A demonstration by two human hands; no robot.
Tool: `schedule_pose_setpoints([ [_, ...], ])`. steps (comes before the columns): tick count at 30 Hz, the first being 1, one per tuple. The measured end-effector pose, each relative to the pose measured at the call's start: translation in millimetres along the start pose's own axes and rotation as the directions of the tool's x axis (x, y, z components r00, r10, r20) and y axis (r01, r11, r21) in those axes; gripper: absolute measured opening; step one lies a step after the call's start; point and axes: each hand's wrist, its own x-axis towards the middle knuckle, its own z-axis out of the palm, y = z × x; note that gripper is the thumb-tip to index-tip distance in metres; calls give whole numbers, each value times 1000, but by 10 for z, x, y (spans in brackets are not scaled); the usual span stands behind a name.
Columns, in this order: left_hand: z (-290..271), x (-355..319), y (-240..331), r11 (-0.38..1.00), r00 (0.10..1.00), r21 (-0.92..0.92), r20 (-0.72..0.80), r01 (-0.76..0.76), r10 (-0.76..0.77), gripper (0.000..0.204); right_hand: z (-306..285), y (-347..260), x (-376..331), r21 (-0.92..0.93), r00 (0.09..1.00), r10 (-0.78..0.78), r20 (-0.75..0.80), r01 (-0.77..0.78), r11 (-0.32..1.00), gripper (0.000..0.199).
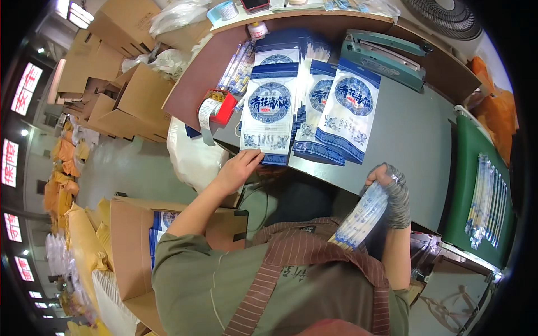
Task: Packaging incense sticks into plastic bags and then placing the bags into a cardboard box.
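Wrapped sticks (363, 217) in right hand (393, 183)

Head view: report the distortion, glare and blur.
Head view: fisheye bends the brown desk rim into an arc and leaves black corners; head view, left: lit signs glare brightly; head view, right of centre: the wrapped bundle in the right hand looks slightly soft, possibly from motion.

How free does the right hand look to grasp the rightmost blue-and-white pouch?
Probably not free: the right hand is closed around a bundle of slim wrapped sticks, so it likely needs emptying first. Otherwise nothing appears to block it; the rightmost pouch lies uncovered just ahead.
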Motion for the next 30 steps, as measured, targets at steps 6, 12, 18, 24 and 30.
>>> schedule_pose_setpoints([
  [6,74,178,-146,848,911,-380,-29,369,-410,19,-87,9,-160,30,999,-36,21,36,999,31],
  [12,-18,931,-25,585,796,-660,34,472,-604,14,-305,14,-346,11,997,-77,30,77,997,29],
  [18,399,1834,1332,926,909,-373,-363,58,-203,8,-306,3,-443,16,996,-68,-61,69,997,31],
  [24,904,1931,2161,644,978,-744,206,175,-28,8,-346,104,-454,-70,968,-203,-148,195,978,26],
  [30,887,1993,1931,451,891,-782,447,430,-75,15,-462,596,-48,-142,954,-287,-92,273,952,17],
])
